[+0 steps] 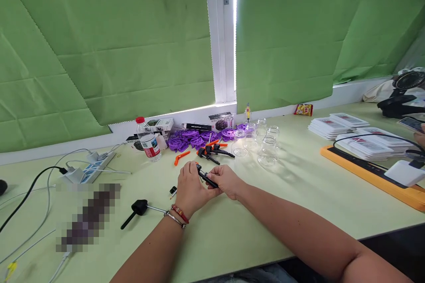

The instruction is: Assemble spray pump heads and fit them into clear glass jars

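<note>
Both my hands are closed on one slim black bar-shaped part (210, 180) with metal bits, held just above the green table. My left hand (191, 189) grips its far end, and my right hand (229, 181) pinches its near end. Its exact kind is partly hidden by the fingers. Left of my left wrist lies a black T-shaped piece with a metal rod (139, 207). A small black piece with a brass-coloured tip (173, 191) rests beside my left hand. Beyond the hands are an orange lever (181, 157), several black handled pieces (208, 155) and a pile of purple plastic parts (195, 139).
Clear glass vessels (267, 155) stand right of the pile. A water bottle (151, 146) and small boxes (221, 120) are behind it. Cables and a power strip (98, 167) lie left. Stacked white packets (361, 146) and an orange-edged device (365, 177) sit right; another person's hand (420, 135) shows there.
</note>
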`<state>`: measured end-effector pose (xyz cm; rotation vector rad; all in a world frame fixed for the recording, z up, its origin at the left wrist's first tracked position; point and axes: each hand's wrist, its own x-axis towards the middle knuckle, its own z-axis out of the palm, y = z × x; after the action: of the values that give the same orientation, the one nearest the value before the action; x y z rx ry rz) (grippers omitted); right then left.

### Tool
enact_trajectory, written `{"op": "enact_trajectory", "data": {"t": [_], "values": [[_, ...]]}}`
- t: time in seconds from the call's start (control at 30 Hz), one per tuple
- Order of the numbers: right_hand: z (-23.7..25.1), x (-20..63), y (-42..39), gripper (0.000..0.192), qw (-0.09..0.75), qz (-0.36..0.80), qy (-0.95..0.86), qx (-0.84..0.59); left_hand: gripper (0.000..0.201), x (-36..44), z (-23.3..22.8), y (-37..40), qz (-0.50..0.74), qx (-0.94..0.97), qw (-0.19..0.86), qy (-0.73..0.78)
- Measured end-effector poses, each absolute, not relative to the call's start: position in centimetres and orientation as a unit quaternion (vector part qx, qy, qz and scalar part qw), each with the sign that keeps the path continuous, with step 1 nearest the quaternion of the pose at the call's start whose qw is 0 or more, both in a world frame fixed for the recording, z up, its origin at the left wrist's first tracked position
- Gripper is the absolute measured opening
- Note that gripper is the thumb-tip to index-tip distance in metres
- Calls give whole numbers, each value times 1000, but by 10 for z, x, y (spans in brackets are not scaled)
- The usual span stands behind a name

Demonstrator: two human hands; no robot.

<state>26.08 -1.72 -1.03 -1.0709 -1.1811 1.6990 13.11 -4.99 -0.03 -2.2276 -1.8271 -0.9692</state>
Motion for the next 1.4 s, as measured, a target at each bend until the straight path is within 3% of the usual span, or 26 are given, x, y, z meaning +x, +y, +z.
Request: {"op": "enact_trajectory", "data": {"t": [0.3,0.7,1.4], "values": [[-9,268,-23,14,371,673,-462,-442,90,138,-9,-52,-301,-730,32,-613],[-14,277,-15,23,368,693,-498,-369,82,139,-6,-52,-320,-722,68,-609],[-10,277,-22,27,353,688,-497,-394,79,136,-3,-51,-300,-727,50,-616]]}}
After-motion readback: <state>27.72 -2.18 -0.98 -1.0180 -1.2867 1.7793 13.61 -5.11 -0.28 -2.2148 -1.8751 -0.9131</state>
